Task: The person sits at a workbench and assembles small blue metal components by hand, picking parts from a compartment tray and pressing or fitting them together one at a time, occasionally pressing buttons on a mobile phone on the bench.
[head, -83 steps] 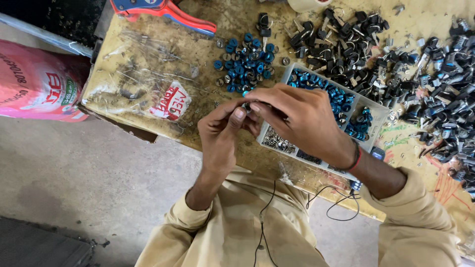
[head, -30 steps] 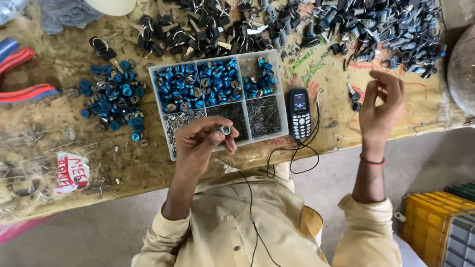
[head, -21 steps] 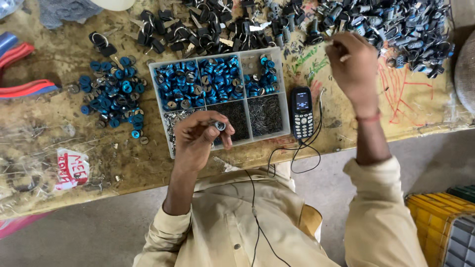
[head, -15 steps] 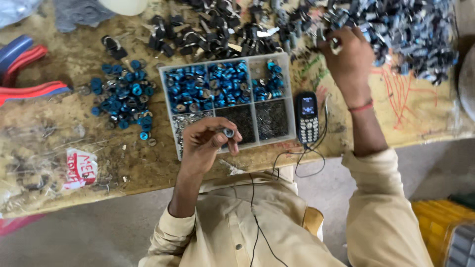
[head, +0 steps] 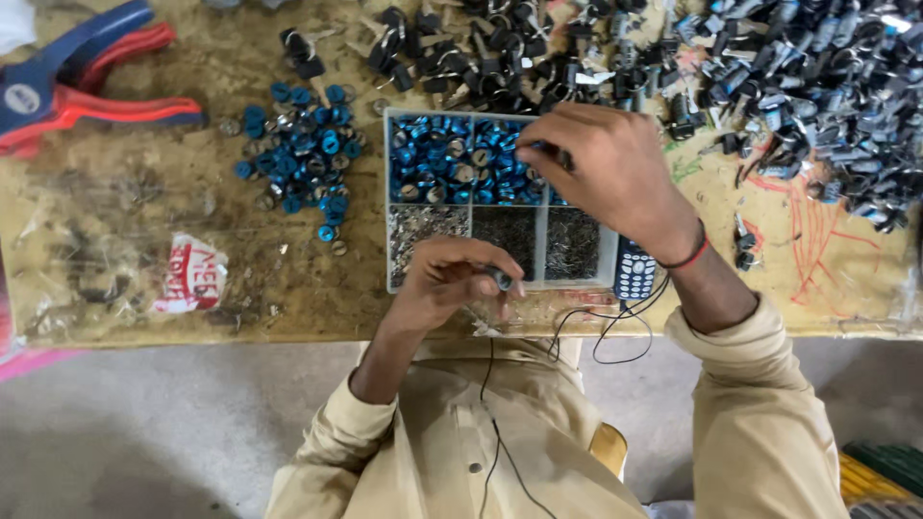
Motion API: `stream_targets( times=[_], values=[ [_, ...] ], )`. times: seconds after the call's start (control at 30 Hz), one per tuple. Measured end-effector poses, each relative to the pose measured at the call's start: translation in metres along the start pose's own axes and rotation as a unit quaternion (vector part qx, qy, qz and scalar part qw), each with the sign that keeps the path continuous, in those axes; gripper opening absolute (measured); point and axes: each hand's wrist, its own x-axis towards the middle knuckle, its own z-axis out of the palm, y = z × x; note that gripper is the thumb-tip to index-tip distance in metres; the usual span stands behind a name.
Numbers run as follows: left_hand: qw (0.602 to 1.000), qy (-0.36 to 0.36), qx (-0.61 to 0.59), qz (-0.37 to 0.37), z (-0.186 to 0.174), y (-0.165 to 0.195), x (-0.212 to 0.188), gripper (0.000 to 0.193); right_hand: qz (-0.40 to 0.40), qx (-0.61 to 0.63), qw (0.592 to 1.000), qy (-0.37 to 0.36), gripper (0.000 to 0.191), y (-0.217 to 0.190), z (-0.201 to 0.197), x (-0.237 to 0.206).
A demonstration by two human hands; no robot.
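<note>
My left hand (head: 454,284) sits at the near edge of a clear compartment tray (head: 404,284), fingers pinched on a small round metal part (head: 502,280). My right hand (head: 606,168) reaches over the tray's far right compartments, fingertips down among the blue round parts (head: 442,163); whether it grips one is hidden. The tray's near compartments hold fine grey metal pieces (head: 573,242).
A loose cluster of blue parts (head: 303,154) lies left of the tray. Black parts (head: 481,53) and grey-black parts (head: 827,86) are heaped along the far side. Red-and-blue pliers (head: 67,86) lie far left, a keypad phone (head: 635,272) with a black cable by my right wrist.
My right hand came back from the heap of parts at the far right and now hovers over the tray's blue compartments. My left hand has stayed at the tray's near edge with its part.
</note>
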Motion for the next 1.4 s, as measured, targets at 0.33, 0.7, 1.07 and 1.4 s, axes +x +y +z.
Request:
stream_targets(
  times=[0.33,0.7,1.07,1.4],
  values=[
    [0.978,-0.197,0.055,-0.032,0.029,0.029,-0.034,0.015,-0.303,0.071,0.944,-0.107,0.018,-0.098,0.068,0.115],
    [0.989,-0.122,0.082,0.025,0.034,0.047,-0.082,0.014,-0.346,0.018,0.930,-0.123,0.016,-0.141,0.113,0.122],
    [0.986,-0.122,0.103,0.048,0.030,0.043,-0.091,0.015,-0.355,-0.095,0.923,-0.118,0.014,-0.149,0.126,0.113],
    [0.994,0.029,-0.092,0.042,0.019,0.036,-0.093,0.024,0.117,0.380,0.909,-0.125,0.022,-0.101,0.010,0.028]
  ],
)
